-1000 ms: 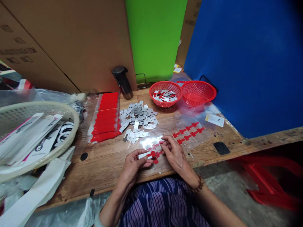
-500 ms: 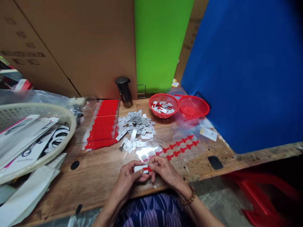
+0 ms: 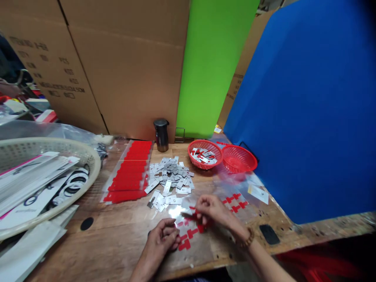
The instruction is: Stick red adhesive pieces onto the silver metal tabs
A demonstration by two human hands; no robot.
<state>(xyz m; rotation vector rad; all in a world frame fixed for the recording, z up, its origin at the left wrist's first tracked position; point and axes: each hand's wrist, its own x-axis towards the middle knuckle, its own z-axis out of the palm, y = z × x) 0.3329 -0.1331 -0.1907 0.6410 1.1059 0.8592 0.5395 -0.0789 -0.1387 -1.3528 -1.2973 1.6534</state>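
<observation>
The right hand (image 3: 214,211) hangs low over a clear film (image 3: 202,244) that lies flat on the wooden desk (image 3: 117,239). Its thumb and fingertips are pinched on a small piece (image 3: 189,214), grey with red on it, too blurred to tell whether it is a plate or a sticker. A bead bracelet (image 3: 248,238) sits on that wrist.

The left hand (image 3: 164,237) rests at the film's left edge, curled closed, and whether anything lies inside it does not show. Just beside its knuckles, red T-shaped stickers (image 3: 188,235) lie stuck to the film. A second group of them (image 3: 236,201) lies beyond the right hand.

Near, toward the back, is a heap of small metal plates (image 3: 172,176), with bagged red sticker sheets (image 3: 132,172) to its left. Behind stand a dark cup (image 3: 161,134) and two red baskets, the nearer red basket (image 3: 192,150) holding plates that carry red.

The step in hand looks like joining sticker and plate. That handling calls for a fine fingertip pinch and a film kept flat against the desk.
</observation>
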